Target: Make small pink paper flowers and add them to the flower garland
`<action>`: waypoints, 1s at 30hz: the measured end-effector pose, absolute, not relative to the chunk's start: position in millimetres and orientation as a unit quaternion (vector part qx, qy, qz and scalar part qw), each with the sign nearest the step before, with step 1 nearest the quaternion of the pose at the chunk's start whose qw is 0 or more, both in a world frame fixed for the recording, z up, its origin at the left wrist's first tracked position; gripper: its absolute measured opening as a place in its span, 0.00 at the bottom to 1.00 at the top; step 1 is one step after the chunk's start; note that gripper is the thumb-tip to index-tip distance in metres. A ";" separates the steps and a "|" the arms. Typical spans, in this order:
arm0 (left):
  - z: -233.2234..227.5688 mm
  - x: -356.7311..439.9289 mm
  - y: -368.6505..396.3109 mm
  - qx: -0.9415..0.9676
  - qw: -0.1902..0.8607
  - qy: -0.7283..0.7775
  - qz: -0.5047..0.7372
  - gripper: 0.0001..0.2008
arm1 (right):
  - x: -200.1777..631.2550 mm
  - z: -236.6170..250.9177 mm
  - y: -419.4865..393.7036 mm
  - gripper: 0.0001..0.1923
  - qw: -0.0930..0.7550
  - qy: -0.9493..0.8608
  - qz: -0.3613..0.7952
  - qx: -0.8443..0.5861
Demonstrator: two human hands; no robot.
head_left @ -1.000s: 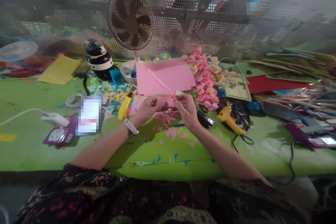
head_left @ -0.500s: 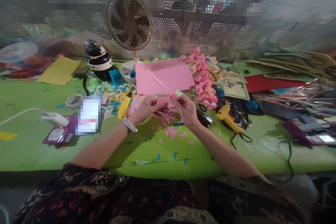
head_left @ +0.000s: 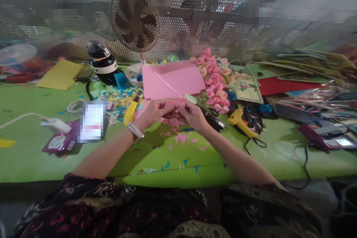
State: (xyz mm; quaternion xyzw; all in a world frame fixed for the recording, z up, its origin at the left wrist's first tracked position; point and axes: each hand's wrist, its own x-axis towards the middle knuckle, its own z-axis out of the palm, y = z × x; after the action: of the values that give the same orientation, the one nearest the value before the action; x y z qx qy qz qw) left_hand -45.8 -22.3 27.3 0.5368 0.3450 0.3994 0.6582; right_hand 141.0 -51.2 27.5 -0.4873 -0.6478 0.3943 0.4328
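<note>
Between my two hands is a small piece of pink paper (head_left: 172,103). My left hand (head_left: 150,113), with a white watch on the wrist, pinches its left side. The fingers of my right hand (head_left: 193,116) are closed on the right side of the same piece. Pink paper scraps (head_left: 182,138) lie on the green table below. Behind the hands rest large pink sheets (head_left: 174,78), and paper flowers in pink and peach (head_left: 214,85) are heaped to their right. A yellow-handled tool (head_left: 130,111) lies beside my left hand. Fingertip details are too small to tell.
A yellow glue gun (head_left: 242,122) with a black cord lies to the right. At the back left stand a fan (head_left: 135,20) and a black bottle (head_left: 102,63). A phone (head_left: 92,122) and a purple box (head_left: 60,142) are at left. Stacked papers (head_left: 309,65) fill the far right.
My hands have drawn slightly closer together around the pink paper, and my left fingers reach further along it. The whole view has shifted a little.
</note>
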 end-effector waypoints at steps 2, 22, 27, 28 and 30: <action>30.0 -49.1 -20.7 0.546 0.667 0.345 0.372 0.21 | 139.5 28.7 -51.1 0.22 0.429 -0.655 0.391 -0.484; 61.1 -63.9 -20.0 0.644 0.584 0.386 0.309 0.16 | 139.9 41.1 -51.7 0.16 0.414 -0.649 0.470 -0.431; 81.4 -78.2 -20.7 0.634 0.539 0.416 0.366 0.17 | 156.2 56.8 -48.9 0.11 0.441 -0.653 0.438 -0.433; 84.6 -81.1 -20.9 0.632 0.526 0.424 0.380 0.17 | 160.3 59.5 -47.9 0.11 0.461 -0.642 0.434 -0.432; 88.1 -83.5 -22.0 0.629 0.510 0.433 0.395 0.18 | 166.0 63.4 -47.2 0.13 0.492 -0.623 0.432 -0.427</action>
State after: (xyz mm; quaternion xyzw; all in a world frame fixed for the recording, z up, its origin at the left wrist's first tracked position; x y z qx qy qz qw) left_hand -83.5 -22.0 88.1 0.6295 0.4327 0.3952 0.5102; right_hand 166.0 -47.2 63.4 -0.4270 -0.6232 0.4322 0.4924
